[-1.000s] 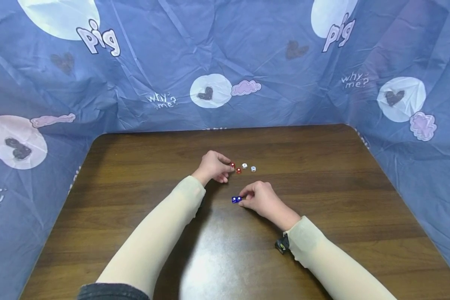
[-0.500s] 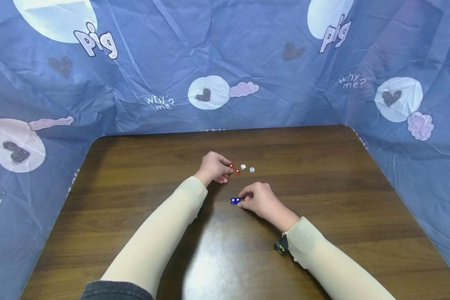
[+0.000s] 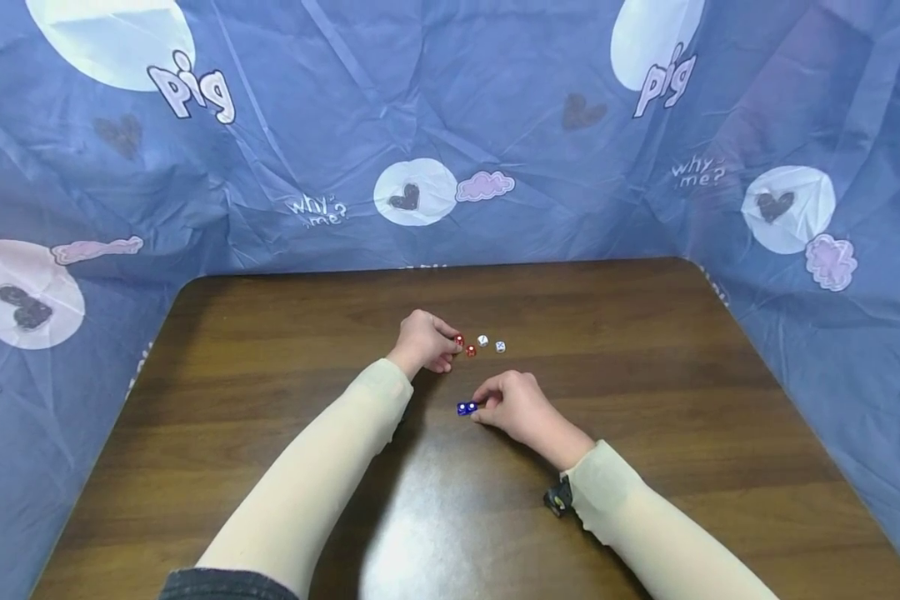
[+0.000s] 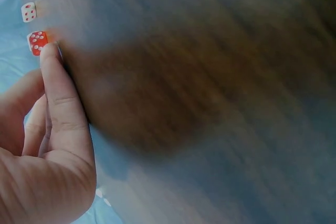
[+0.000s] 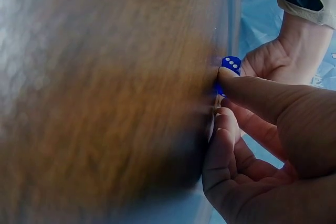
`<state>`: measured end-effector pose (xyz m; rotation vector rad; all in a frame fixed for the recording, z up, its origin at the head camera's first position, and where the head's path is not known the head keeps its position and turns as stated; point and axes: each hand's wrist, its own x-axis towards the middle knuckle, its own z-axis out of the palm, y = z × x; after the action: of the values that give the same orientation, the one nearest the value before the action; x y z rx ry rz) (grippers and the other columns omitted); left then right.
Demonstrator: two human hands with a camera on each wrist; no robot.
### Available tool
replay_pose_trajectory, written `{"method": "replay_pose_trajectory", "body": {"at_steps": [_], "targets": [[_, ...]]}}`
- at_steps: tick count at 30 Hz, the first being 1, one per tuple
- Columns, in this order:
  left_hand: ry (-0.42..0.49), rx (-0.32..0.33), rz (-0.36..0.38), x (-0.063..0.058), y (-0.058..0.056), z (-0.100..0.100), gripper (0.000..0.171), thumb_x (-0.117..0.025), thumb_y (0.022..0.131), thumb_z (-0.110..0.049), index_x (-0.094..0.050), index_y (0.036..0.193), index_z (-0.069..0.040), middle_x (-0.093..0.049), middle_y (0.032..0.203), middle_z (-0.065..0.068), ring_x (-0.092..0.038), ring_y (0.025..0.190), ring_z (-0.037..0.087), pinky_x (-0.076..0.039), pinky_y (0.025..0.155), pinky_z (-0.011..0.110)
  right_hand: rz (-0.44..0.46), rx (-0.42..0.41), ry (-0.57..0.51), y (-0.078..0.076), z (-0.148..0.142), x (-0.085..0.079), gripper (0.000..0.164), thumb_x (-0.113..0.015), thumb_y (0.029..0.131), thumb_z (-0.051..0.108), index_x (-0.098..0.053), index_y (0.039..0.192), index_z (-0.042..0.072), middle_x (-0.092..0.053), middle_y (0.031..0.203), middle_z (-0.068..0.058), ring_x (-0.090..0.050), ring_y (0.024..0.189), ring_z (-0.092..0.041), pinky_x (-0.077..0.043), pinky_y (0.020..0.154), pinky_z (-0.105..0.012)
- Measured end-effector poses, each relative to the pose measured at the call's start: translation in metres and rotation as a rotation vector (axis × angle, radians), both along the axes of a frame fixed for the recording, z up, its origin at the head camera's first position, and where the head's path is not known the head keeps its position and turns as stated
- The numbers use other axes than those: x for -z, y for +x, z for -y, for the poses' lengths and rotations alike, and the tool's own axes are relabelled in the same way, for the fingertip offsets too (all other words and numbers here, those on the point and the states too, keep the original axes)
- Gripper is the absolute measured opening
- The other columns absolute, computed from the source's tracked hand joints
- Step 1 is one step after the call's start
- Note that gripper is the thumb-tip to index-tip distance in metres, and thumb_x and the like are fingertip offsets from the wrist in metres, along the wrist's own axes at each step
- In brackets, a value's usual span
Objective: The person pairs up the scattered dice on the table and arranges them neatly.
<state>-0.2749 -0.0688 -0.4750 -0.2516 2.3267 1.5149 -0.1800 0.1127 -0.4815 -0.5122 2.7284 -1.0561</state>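
Two red dice, a nearer one (image 3: 471, 351) and a farther one (image 3: 459, 340), sit by the fingertips of my left hand (image 3: 422, 342). Thumb and index finger pinch the farther one, partly covering it. In the left wrist view a red die (image 4: 38, 43) shows just past the thumb tip. My right hand (image 3: 521, 410) pinches the right-hand one of two blue dice, whose left-hand die (image 3: 462, 408) lies against it in a row. The right wrist view shows a blue die (image 5: 231, 64) beyond the thumb; the pinched one is mostly hidden.
Two white dice, one (image 3: 483, 341) near the red dice and another (image 3: 500, 347) farther right, lie on the brown wooden table (image 3: 615, 333). A blue printed cloth (image 3: 270, 150) hangs behind and at the sides of the table.
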Motion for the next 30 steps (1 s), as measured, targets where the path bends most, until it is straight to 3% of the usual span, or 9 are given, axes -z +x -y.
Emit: {"method": "replay_pose_trajectory", "body": {"at_steps": [16, 24, 30], "targets": [[0.016, -0.011, -0.007, 0.005, 0.003, 0.004, 0.011, -0.081, 0.087, 0.0, -0.078, 0.098, 0.001, -0.071, 0.07, 0.017, -0.068, 0.05, 0.022, -0.062, 0.051, 0.036, 0.019, 0.009, -0.019, 0.002, 0.002, 0.004, 0.016, -0.09, 0.078, 0.012, -0.079, 0.089, 0.011, -0.06, 0.061, 0.009, -0.054, 0.053, -0.007, -0.045, 0.047, -0.024], [0.006, -0.002, -0.021, 0.004, 0.009, 0.007, 0.01, -0.081, 0.087, -0.002, -0.078, 0.096, 0.001, -0.07, 0.068, 0.017, -0.067, 0.048, 0.021, -0.062, 0.049, 0.035, -0.028, -0.002, -0.018, 0.001, 0.001, 0.006, 0.016, -0.091, 0.076, 0.011, -0.079, 0.088, 0.011, -0.059, 0.061, 0.01, -0.052, 0.053, -0.005, -0.044, 0.047, -0.023], [0.027, 0.017, -0.025, 0.001, 0.019, 0.012, 0.01, -0.081, 0.087, -0.001, -0.078, 0.096, 0.002, -0.069, 0.066, 0.018, -0.066, 0.047, 0.021, -0.061, 0.047, 0.034, 0.003, 0.013, -0.012, 0.001, 0.002, 0.002, 0.016, -0.091, 0.077, 0.012, -0.079, 0.088, 0.012, -0.059, 0.061, 0.01, -0.052, 0.053, -0.006, -0.044, 0.047, -0.023]]}}
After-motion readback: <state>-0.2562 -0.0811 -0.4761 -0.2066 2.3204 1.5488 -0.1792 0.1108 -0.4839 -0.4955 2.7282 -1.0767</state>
